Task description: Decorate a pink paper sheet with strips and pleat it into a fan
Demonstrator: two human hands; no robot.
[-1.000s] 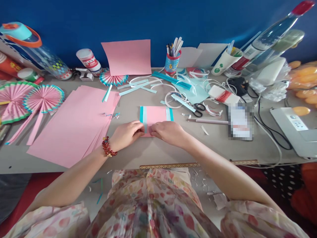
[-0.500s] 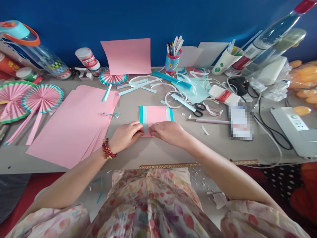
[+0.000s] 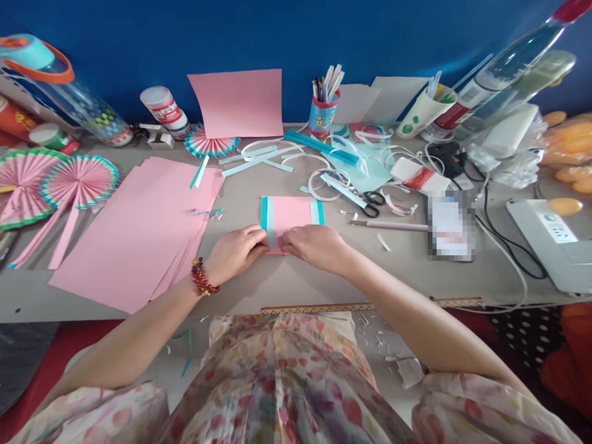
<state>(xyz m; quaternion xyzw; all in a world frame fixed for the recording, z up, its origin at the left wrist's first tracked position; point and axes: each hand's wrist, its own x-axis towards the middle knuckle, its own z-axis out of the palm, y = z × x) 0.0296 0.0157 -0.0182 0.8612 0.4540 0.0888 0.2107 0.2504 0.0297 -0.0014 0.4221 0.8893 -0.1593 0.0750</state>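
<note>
A small pink paper sheet with teal and pale blue edge strips (image 3: pixel 291 213) lies on the grey table (image 3: pixel 287 277) in front of me. My left hand (image 3: pixel 237 251), with a red bead bracelet at the wrist, pinches its near edge with fingers closed. My right hand (image 3: pixel 315 247) pinches the same near edge just to the right, fingers curled. The two hands almost touch. The near part of the sheet is hidden under my fingers.
A stack of pink sheets (image 3: pixel 139 231) lies to the left, with finished pleated paper fans (image 3: pixel 69 185) beyond. Scissors (image 3: pixel 370 203), paper strips (image 3: pixel 259 161), a pen cup (image 3: pixel 322 114), bottles, cables and a power strip (image 3: pixel 552 237) crowd the back and right.
</note>
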